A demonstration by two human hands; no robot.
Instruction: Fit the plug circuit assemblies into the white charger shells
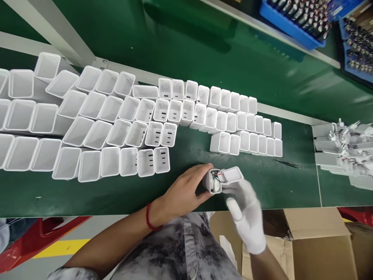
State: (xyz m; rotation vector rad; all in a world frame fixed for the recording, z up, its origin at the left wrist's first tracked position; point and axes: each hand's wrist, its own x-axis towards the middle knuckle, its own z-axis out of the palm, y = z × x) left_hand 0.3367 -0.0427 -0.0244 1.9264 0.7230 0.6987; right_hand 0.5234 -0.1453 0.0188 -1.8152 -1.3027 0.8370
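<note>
My left hand [183, 187], bare with a red cord at the wrist, is wrapped around a white plastic housing [207, 182] near the table's front edge. Inside its open end show a green circuit board and a white part. Red and black wires run from there to a white cap [233, 175] just right of the opening. My right hand [247, 217], in a white glove, is beside the cap's lower edge. Its thumb stands apart from the fingers, which are blurred; whether they touch the cap is unclear.
Rows of open white housings [90, 167] cover the table's left, with smaller rows [249, 142] right of centre. Thin dark tweezers [287, 163] lie nearby. Wired white units [335, 157] sit far right. Blue trays [294, 25] stand on the shelf; a cardboard box [317, 223] is below.
</note>
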